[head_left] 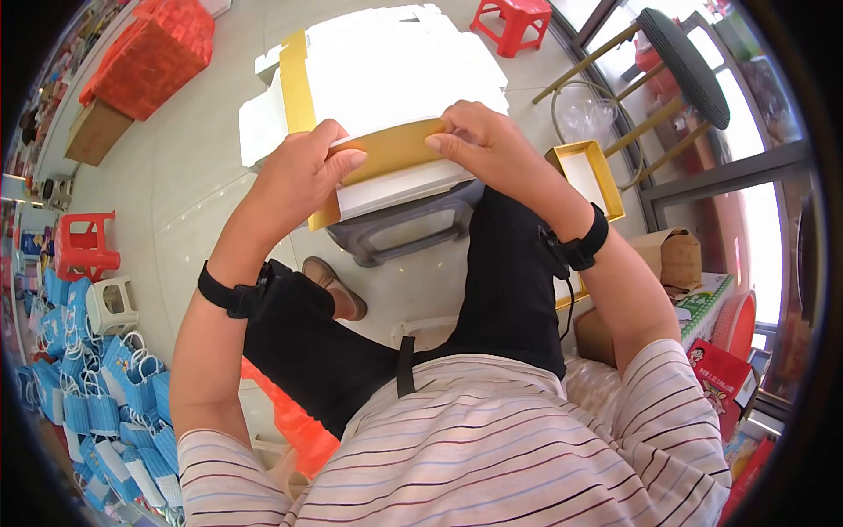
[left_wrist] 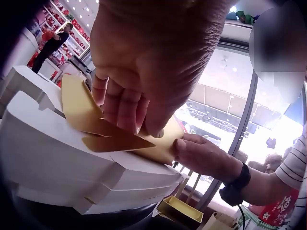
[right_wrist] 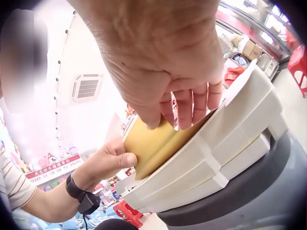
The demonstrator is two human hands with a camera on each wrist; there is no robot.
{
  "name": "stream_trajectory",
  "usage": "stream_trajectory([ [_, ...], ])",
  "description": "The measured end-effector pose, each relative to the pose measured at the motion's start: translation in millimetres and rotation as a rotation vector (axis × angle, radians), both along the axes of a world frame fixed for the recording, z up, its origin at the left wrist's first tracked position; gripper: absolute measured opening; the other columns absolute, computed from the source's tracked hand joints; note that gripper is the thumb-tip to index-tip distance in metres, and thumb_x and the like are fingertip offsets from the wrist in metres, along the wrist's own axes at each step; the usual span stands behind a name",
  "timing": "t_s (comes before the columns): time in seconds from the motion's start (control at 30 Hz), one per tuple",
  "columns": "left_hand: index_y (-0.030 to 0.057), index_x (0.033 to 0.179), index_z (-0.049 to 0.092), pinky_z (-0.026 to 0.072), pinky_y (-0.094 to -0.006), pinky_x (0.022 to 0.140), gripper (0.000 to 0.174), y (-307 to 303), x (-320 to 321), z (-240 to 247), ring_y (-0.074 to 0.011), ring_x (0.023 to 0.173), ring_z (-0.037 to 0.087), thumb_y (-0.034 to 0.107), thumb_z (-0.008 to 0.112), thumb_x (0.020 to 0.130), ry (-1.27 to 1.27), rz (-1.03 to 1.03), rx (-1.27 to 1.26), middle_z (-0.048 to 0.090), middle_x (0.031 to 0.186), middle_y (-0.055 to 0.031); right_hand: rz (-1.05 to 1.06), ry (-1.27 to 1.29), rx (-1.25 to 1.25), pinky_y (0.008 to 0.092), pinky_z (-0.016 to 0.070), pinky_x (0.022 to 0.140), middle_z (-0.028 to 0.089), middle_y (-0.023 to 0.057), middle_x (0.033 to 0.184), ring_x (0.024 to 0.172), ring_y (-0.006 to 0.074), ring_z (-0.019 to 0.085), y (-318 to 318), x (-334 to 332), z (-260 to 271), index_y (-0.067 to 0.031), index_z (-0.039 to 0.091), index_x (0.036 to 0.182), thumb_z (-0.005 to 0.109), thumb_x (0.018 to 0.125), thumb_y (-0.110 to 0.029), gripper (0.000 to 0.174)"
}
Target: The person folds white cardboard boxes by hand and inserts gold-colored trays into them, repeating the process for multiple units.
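Note:
A gold card flap (head_left: 391, 149) of a white-and-gold cardboard sheet stands raised at the near edge of a stack of white sheets (head_left: 395, 66). My left hand (head_left: 303, 171) pinches its left end, thumb on the gold side and fingers behind. At the other end my right hand (head_left: 496, 149) pinches the same flap between thumb and fingers. In the left wrist view the gold card (left_wrist: 79, 105) shows folded parts under the left hand (left_wrist: 148, 62). The right wrist view has the gold panel (right_wrist: 156, 146) bent up beneath the right hand (right_wrist: 163, 72).
The stack lies on a dark grey stool (head_left: 404, 228). A gold-edged open box (head_left: 588, 180) stands at the right, near a round-seated chair (head_left: 685, 66). Red stools (head_left: 86, 241), blue bags (head_left: 105, 395) and a red-wrapped carton (head_left: 154, 61) are at the left.

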State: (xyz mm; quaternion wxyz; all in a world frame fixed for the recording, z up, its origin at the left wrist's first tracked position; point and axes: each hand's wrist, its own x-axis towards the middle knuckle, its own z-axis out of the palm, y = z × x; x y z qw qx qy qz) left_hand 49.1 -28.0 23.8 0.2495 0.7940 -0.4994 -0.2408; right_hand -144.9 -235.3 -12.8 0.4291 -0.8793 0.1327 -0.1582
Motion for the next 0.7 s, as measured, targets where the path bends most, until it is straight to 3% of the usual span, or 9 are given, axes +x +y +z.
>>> stream_trajectory([
  [0.07, -0.0002, 0.111, 0.063, 0.0518, -0.0394, 0.076, 0.032, -2, 1, -4, -0.027, 0.077, 0.065, 0.031, 0.066, 0.106, -0.069, -0.034, -0.039, 0.068, 0.092, -0.0191, 0.002, -0.065, -0.053, 0.0429, 0.0513, 0.085, 0.067, 0.0151, 0.095, 0.093, 0.0338, 0.062, -5, 6, -11, -0.0006, 0.069, 0.093, 0.074, 0.095, -0.026, 0.026],
  [0.2, -0.0008, 0.11, 0.064, 0.0506, -0.0424, 0.077, 0.03, -5, 0, -12, -0.0302, 0.082, 0.064, 0.028, 0.069, 0.103, -0.026, 0.008, -0.049, 0.067, 0.093, -0.0182, -0.01, -0.139, -0.135, 0.0434, 0.0515, 0.086, 0.066, 0.0163, 0.1, 0.098, 0.0351, 0.06, -4, 8, -15, -0.0006, 0.067, 0.09, 0.072, 0.091, -0.022, 0.022],
  [0.27, 0.0, 0.107, 0.067, 0.0497, -0.0449, 0.08, 0.027, -4, 9, -25, -0.0335, 0.09, 0.062, 0.025, 0.07, 0.1, -0.468, -0.165, -0.263, 0.067, 0.095, -0.016, -0.02, -0.132, -0.141, 0.0434, 0.0516, 0.087, 0.066, 0.016, 0.1, 0.098, 0.0356, 0.06, -2, 9, -13, -0.0009, 0.067, 0.09, 0.07, 0.09, -0.02, 0.02],
  [0.43, 0.0008, 0.103, 0.068, 0.0487, -0.0464, 0.086, 0.024, -9, 11, -30, -0.0359, 0.098, 0.06, 0.024, 0.07, 0.098, -0.482, -0.16, -0.244, 0.067, 0.098, -0.0146, -0.037, -0.115, -0.191, 0.0435, 0.0514, 0.088, 0.066, 0.0153, 0.102, 0.099, 0.0364, 0.06, -3, 11, -16, -0.0019, 0.066, 0.087, 0.067, 0.087, -0.016, 0.014],
  [0.53, 0.001, 0.102, 0.066, 0.0482, -0.0466, 0.087, 0.023, -14, 8, -25, -0.0355, 0.098, 0.06, 0.024, 0.07, 0.099, -0.498, -0.149, -0.182, 0.066, 0.098, -0.0147, -0.029, -0.015, -0.23, 0.0399, 0.0512, 0.092, 0.064, 0.012, 0.108, 0.106, 0.031, 0.061, -4, 11, -16, -0.0014, 0.061, 0.094, 0.071, 0.091, -0.019, 0.02],
  [0.6, 0.0012, 0.102, 0.066, 0.0479, -0.0467, 0.087, 0.023, -14, 6, -25, -0.0353, 0.098, 0.06, 0.024, 0.07, 0.099, -0.508, -0.145, -0.157, 0.066, 0.098, -0.0145, -0.035, -0.202, -0.256, 0.0439, 0.052, 0.09, 0.065, 0.0155, 0.108, 0.102, 0.0371, 0.06, -4, 15, -25, -0.0024, 0.064, 0.087, 0.069, 0.085, -0.012, 0.011],
  [0.7, 0.0022, 0.102, 0.065, 0.0476, -0.0466, 0.086, 0.023, -14, 4, -27, -0.0345, 0.098, 0.06, 0.024, 0.07, 0.099, -0.547, -0.139, -0.157, 0.065, 0.098, -0.014, -0.028, -0.163, -0.269, 0.044, 0.0523, 0.092, 0.065, 0.0159, 0.11, 0.103, 0.0374, 0.06, -4, 16, -23, -0.0024, 0.064, 0.088, 0.07, 0.084, -0.011, 0.011],
])
